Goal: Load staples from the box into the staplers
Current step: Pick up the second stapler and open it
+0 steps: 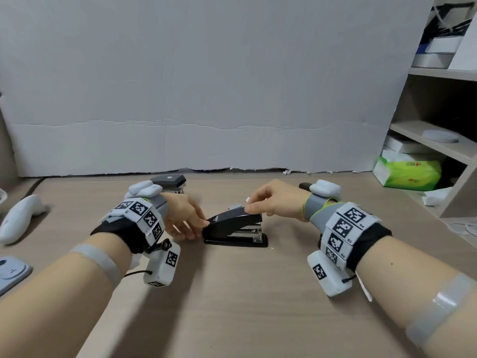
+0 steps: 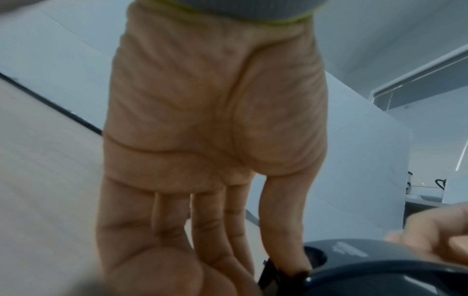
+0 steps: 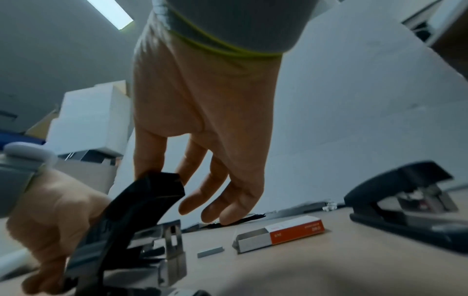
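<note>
Two black staplers show: one stapler (image 1: pixel 235 229) at the centre of the head view on the wooden worktop (image 1: pixel 232 293), and a second stapler (image 1: pixel 171 182) further up and left of centre, behind the left wrist, partly hidden. In the right wrist view this second stapler sits at the right edge. One staple box (image 3: pixel 283 233), orange and white with its grey tray slid partly out, lies in the lower middle of the right wrist view. One loose staple strip (image 3: pixel 211 252) lies on the worktop just left of it.

The left hand (image 1: pixel 184 215) reaches in from the lower left, palm turned down, its fingers (image 2: pixel 286 230) fairly straight and touching the nose end of the central stapler. The right hand (image 1: pixel 273 202) comes from the lower right, wrist raised, thumb and forefinger pinching the stapler's lid (image 3: pixel 142 202), which stands lifted off the metal magazine; the remaining fingers hang loosely curled.
</note>
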The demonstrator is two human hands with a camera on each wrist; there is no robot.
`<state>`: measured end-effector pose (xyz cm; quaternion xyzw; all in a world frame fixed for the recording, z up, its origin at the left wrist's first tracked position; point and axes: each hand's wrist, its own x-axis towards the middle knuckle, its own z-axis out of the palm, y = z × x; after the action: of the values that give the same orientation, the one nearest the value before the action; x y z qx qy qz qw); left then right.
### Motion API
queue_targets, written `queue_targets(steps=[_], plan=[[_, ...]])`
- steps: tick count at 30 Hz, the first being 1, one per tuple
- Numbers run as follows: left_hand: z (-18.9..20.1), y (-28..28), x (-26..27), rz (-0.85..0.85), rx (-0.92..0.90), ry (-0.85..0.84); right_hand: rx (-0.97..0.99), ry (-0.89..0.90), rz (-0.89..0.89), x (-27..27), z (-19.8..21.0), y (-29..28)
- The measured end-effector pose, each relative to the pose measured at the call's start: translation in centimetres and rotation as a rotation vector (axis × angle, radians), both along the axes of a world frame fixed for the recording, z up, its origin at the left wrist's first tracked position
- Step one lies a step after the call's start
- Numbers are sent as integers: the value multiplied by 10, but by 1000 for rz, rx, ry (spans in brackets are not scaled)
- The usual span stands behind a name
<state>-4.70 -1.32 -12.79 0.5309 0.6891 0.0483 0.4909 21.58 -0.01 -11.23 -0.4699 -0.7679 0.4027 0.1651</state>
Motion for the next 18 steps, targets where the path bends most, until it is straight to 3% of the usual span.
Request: queue_targets(steps=[11, 18], plan=[[10, 3, 8, 4, 46, 179, 8, 3, -19, -3, -1, 2], [10, -3, -3, -103, 241, 242, -283, 39, -6, 27, -15, 1]])
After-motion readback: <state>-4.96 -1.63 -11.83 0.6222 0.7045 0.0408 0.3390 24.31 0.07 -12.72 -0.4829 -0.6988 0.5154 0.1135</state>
